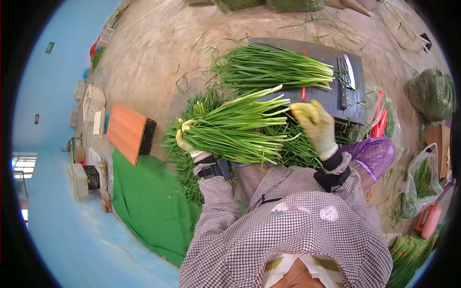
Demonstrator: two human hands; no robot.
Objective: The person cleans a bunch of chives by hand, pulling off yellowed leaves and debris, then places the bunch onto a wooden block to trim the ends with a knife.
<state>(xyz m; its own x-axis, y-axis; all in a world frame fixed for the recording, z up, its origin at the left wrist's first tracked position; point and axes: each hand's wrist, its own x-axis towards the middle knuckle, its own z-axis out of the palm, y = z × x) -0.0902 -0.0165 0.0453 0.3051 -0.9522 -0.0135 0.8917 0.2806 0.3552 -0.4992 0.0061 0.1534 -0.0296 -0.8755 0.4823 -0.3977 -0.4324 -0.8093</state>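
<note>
A bunch of garlic chives [240, 125] lies fanned out over my lap, its pale stem ends to the right. My left hand [185, 136], in a yellowish work glove, is wrapped round the leafy end of it. Just off the stem ends is my right hand [314, 126], gloved too, with loosely bent fingers and nothing visible in them. Beyond, a second bundle of garlic chives [278, 67] rests on a dark board [353, 113], with a red tie [303, 92] partly hidden under it. A knife [343, 91] lies on the board's right side.
Loose chives [197, 105] are heaped under and around the held bunch. An orange-brown board [126, 132] and green cloth [149, 201] are at left. Red ties [380, 122] lie beside the dark board. Plastic-wrapped greens [431, 93], a bag [422, 180] and a white crate [401, 26] stand at right.
</note>
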